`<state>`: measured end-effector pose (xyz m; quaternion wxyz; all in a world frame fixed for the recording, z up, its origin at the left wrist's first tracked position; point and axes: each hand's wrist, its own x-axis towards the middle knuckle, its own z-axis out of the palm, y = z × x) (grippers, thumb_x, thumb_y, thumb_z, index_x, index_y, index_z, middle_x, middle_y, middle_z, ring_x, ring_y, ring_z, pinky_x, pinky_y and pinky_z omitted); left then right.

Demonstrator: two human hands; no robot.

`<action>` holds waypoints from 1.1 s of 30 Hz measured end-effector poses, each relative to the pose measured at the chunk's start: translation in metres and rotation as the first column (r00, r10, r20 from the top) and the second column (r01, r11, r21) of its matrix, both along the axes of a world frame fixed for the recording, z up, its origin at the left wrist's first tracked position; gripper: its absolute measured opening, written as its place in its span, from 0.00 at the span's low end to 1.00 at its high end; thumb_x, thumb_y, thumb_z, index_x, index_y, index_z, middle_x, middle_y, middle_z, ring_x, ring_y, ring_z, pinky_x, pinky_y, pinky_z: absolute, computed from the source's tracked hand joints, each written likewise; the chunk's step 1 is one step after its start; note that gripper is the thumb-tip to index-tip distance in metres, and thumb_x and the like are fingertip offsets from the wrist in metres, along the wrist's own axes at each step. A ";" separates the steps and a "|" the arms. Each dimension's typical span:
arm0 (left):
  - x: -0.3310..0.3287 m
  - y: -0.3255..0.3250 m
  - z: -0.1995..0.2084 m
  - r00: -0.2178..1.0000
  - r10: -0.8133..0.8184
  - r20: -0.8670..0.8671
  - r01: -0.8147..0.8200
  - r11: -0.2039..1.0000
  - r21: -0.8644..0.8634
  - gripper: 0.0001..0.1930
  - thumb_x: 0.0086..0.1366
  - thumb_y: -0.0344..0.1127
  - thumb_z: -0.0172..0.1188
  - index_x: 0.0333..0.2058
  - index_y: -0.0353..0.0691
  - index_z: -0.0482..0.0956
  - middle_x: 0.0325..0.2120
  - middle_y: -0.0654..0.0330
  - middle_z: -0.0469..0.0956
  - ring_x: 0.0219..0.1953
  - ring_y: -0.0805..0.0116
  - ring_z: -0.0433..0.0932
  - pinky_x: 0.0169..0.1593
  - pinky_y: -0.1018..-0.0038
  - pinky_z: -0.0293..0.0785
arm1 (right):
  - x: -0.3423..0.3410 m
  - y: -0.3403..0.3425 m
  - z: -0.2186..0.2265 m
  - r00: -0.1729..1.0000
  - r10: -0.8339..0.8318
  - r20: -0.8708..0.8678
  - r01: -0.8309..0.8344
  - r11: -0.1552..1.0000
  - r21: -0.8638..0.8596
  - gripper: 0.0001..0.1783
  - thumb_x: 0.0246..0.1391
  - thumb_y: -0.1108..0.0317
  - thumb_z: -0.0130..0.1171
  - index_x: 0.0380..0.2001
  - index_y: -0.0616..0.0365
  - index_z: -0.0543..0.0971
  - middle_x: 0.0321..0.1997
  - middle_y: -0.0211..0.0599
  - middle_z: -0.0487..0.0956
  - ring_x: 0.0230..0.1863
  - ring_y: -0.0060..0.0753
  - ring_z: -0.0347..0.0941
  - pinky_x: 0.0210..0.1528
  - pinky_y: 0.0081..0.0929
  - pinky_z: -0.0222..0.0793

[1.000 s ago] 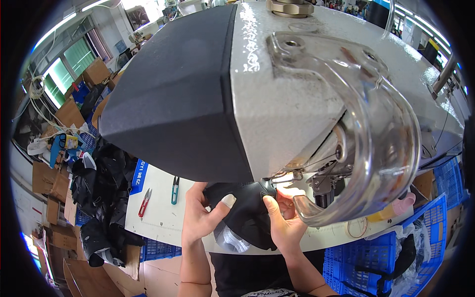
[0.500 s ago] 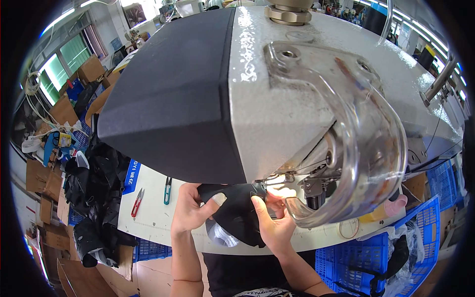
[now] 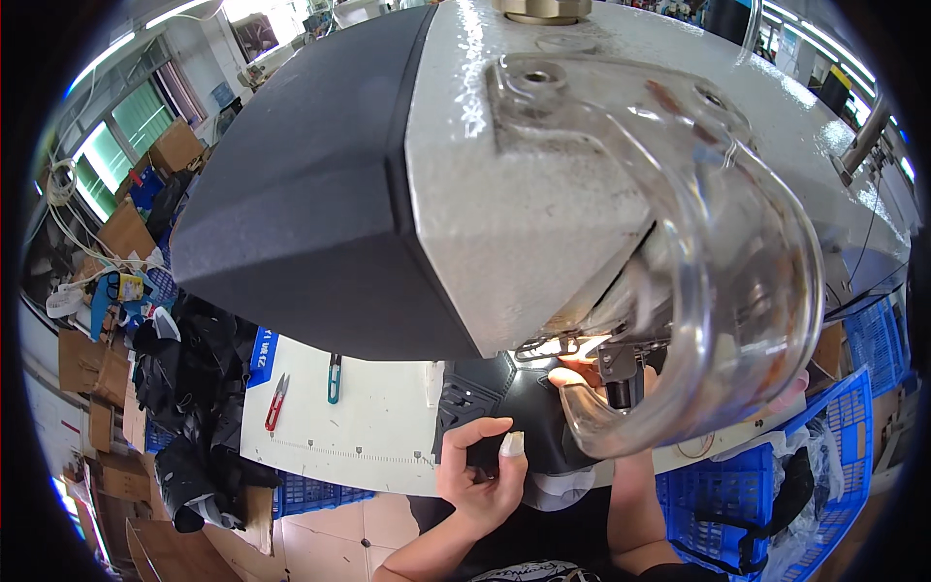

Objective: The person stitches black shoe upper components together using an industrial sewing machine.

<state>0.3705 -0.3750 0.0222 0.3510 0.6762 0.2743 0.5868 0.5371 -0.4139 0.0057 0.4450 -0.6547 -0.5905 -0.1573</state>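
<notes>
A black shoe upper (image 3: 533, 406) with a perforated panel and stitched seams lies under the head of a sewing machine (image 3: 543, 242), its pale grey lining showing at the near edge. My left hand (image 3: 480, 477) is raised in front of the upper's near left part. Its thumb, wrapped in white, and its bent index finger have a small gap between their tips; the other fingers curl inward. By the presser foot (image 3: 621, 373), my right hand (image 3: 567, 377) grips the upper's right part. The clear curved guard (image 3: 698, 291) and machine parts hide much of that hand.
Red-handled snips (image 3: 276, 403) and teal snips (image 3: 335, 378) lie on the white table (image 3: 378, 412) at left. Beyond its left edge is a heap of black pieces (image 3: 199, 369). A blue crate (image 3: 718, 495) with plastic bags stands at right.
My left hand has let go of the upper and moved right and toward me. The upper has turned, showing its perforated panel. My right hand has moved farther in behind the guard.
</notes>
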 end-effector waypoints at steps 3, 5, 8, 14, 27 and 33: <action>-0.001 0.006 0.012 0.999 -0.022 -0.044 0.021 0.999 -0.033 0.12 0.54 0.19 0.60 0.39 0.30 0.74 0.27 0.63 0.77 0.20 0.86 0.70 0.23 0.89 0.63 | -0.013 0.012 -0.002 0.704 -0.069 -0.707 0.040 0.998 -0.057 0.05 0.38 0.76 0.62 0.16 0.58 0.77 0.18 0.33 0.77 0.22 0.31 0.74 0.27 0.29 0.62; -0.006 0.011 0.016 0.999 -0.026 -0.040 0.024 0.999 -0.046 0.11 0.55 0.20 0.60 0.38 0.30 0.74 0.25 0.64 0.76 0.20 0.87 0.69 0.22 0.89 0.62 | -0.015 0.009 -0.003 0.745 -0.082 -0.662 0.054 0.997 -0.063 0.04 0.41 0.75 0.62 0.17 0.60 0.77 0.19 0.33 0.77 0.23 0.32 0.75 0.28 0.29 0.66; -0.008 0.019 0.020 0.996 -0.081 -0.047 0.080 0.996 -0.036 0.10 0.56 0.20 0.60 0.38 0.31 0.74 0.25 0.65 0.76 0.21 0.87 0.69 0.22 0.89 0.61 | -0.017 -0.001 -0.008 0.736 -0.128 -0.665 -0.122 0.941 -0.316 0.12 0.58 0.68 0.56 0.44 0.47 0.82 0.47 0.31 0.77 0.51 0.30 0.70 0.58 0.27 0.63; -0.015 0.029 0.024 0.991 -0.130 -0.045 0.127 0.990 -0.063 0.09 0.56 0.20 0.60 0.37 0.31 0.74 0.26 0.64 0.76 0.22 0.88 0.69 0.23 0.89 0.61 | -0.027 -0.001 0.001 0.791 -0.015 -0.612 -0.151 0.964 -0.218 0.12 0.58 0.65 0.56 0.45 0.49 0.81 0.41 0.31 0.79 0.44 0.29 0.74 0.55 0.30 0.66; -0.030 0.078 0.038 0.929 -0.368 0.025 0.359 0.887 -0.290 0.07 0.56 0.21 0.59 0.35 0.31 0.76 0.22 0.68 0.74 0.20 0.89 0.66 0.23 0.90 0.58 | -0.052 0.021 0.005 0.690 0.017 -0.723 -0.020 1.000 0.005 0.09 0.55 0.74 0.61 0.39 0.63 0.76 0.38 0.32 0.78 0.38 0.25 0.73 0.44 0.23 0.68; -0.026 0.090 0.053 0.905 -0.422 0.053 0.418 0.863 -0.283 0.07 0.54 0.21 0.59 0.34 0.30 0.77 0.23 0.67 0.76 0.19 0.88 0.67 0.21 0.89 0.59 | -0.062 0.031 0.020 0.544 0.192 -0.817 -0.068 0.980 0.185 0.12 0.54 0.78 0.61 0.40 0.62 0.70 0.34 0.31 0.74 0.36 0.18 0.73 0.39 0.17 0.71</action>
